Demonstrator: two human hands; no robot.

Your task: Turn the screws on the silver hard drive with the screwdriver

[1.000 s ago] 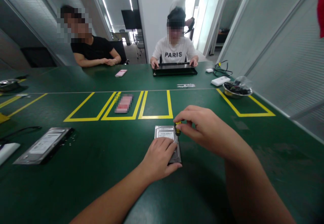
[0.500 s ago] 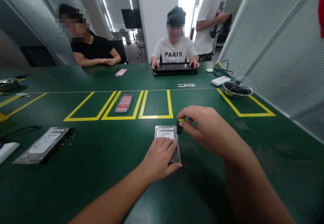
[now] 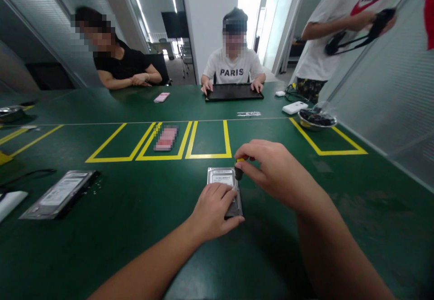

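Note:
A silver hard drive (image 3: 222, 173) with a white label lies flat on the green table in front of me. My left hand (image 3: 215, 207) is laid over its near part, fingers across the top and thumb at the near right corner, gripping it. Between the thumb and fingers of my right hand (image 3: 266, 162) is a short dark screwdriver (image 3: 239, 172) with a yellow top. It stands about upright at the drive's far right edge; its tip is too small to make out.
Another hard drive (image 3: 63, 191) lies at the left, small bits beside it. Yellow tape frames mark the table, one around a pink phone (image 3: 166, 138). A metal bowl (image 3: 315, 121) of dark items stands at the right. Two people sit opposite, one holding a black panel (image 3: 233, 93); another person stands.
My right hand and the screwdriver have shifted slightly left. My left hand stays on the hard drive. The standing person has moved right and closer, and the black panel opposite has tipped flatter.

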